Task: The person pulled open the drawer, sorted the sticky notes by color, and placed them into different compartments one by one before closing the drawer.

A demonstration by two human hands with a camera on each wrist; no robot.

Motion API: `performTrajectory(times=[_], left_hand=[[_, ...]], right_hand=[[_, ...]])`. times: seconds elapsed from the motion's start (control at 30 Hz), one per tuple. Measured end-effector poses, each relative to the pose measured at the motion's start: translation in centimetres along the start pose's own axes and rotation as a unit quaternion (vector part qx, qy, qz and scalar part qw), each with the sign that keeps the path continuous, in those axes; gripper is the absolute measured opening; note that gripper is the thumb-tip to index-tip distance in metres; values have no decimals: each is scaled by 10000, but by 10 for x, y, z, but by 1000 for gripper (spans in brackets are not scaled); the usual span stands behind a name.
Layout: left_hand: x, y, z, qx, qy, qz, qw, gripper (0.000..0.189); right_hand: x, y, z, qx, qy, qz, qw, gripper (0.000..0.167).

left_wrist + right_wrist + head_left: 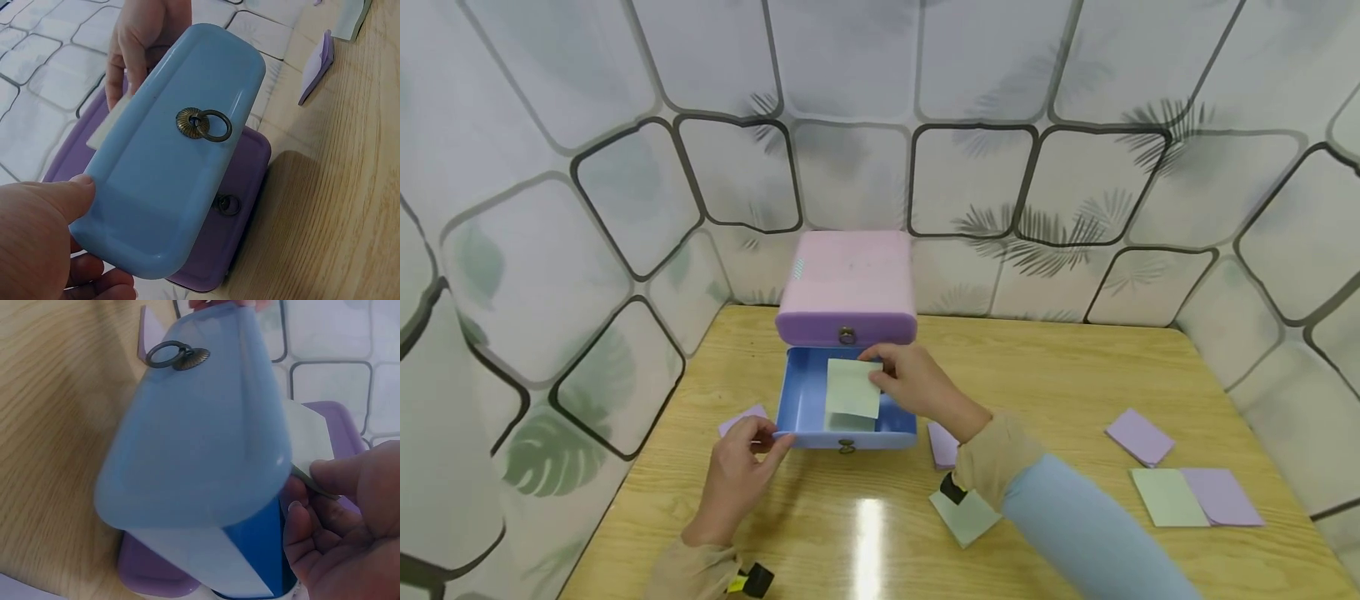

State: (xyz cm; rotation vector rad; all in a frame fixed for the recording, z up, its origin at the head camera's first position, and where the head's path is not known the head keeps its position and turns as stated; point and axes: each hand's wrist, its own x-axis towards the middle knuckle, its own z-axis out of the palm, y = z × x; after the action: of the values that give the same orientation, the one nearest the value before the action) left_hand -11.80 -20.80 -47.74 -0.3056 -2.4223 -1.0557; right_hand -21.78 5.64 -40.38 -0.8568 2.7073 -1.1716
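Observation:
A blue drawer [805, 392] stands pulled out from a small pink and purple cabinet [853, 271]. At the drawer's front left corner, my left hand [737, 471] grips the edge, thumb on top and fingers below in the left wrist view. My right hand [917, 383] pinches a pale green paper square [852, 385] by its right side, over the drawer. More pale green paper [850, 422] shows beneath it inside. A brass ring pull [203, 124] hangs on the drawer's blue front [194, 425].
Purple paper squares lie left of the drawer [745, 417], under the right forearm [942, 444] and at the far right [1140, 437]. A green square [967, 518] sits near the right sleeve. Green [1168, 497] and purple [1222, 497] squares lie side by side. Patterned curtains [970, 183] surround the wooden table [1037, 358].

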Motion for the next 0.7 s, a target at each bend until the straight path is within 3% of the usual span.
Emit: performTrajectory(times=[0.33,0.7], left_hand=[[-1,0,-1,29,5,81,10000,21],[-1,1,-3,46,-8,88,10000,21]], right_hand=[[6,4,10,-281,-316,248,9988,25],[12,7,19,-558,-306,102,9979,22]])
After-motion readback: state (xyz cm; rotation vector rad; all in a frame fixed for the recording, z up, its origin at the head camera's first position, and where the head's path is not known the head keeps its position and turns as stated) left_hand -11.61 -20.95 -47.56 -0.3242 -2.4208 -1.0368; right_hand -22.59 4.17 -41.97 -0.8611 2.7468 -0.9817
